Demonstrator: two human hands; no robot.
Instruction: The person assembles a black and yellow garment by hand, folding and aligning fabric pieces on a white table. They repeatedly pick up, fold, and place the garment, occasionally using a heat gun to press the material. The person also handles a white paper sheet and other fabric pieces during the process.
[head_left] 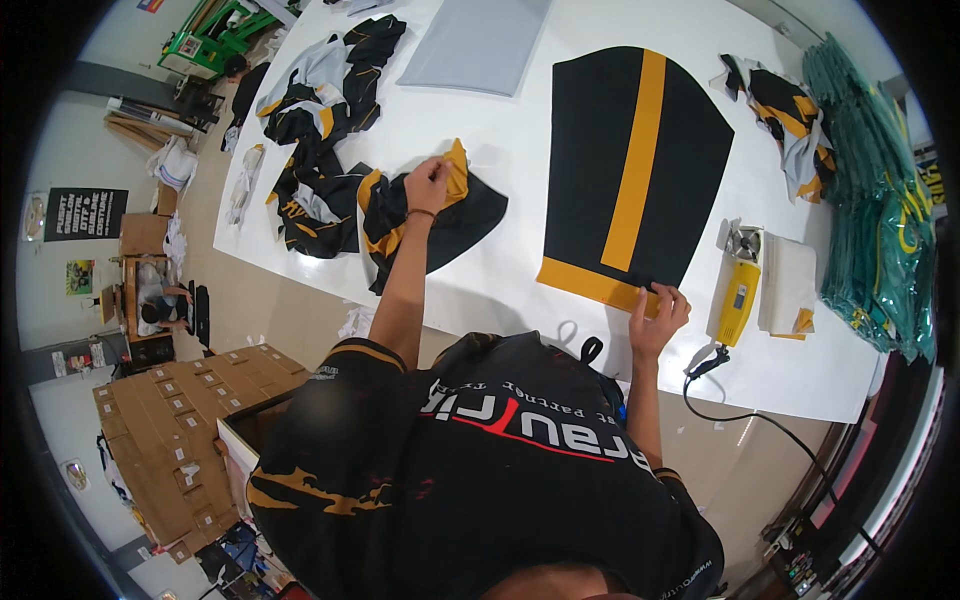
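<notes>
My left hand (pixel 428 187) is closed on a crumpled black-and-yellow fabric piece (pixel 466 226), whose yellow corner rises beside the fingers. To the right, a black sleeve-shaped fabric panel (pixel 590 150) with a yellow lengthwise stripe and a yellow lower band lies flat on the white table (pixel 490 308). At the lower right corner of that panel rests my right hand (pixel 658 312), its thumb and fingers apart on the band. A yellow handheld electric cutter (pixel 738 290) lies on the table to the right of this hand.
Crumpled black, grey and yellow fabric (pixel 318 110) is heaped at the left. Flat grey sheets (pixel 475 45) lie at the far side. Green plastic-wrapped garments (pixel 865 200) and a white stack (pixel 790 285) are at the right. The cutter's black cord (pixel 770 425) drops past the near edge.
</notes>
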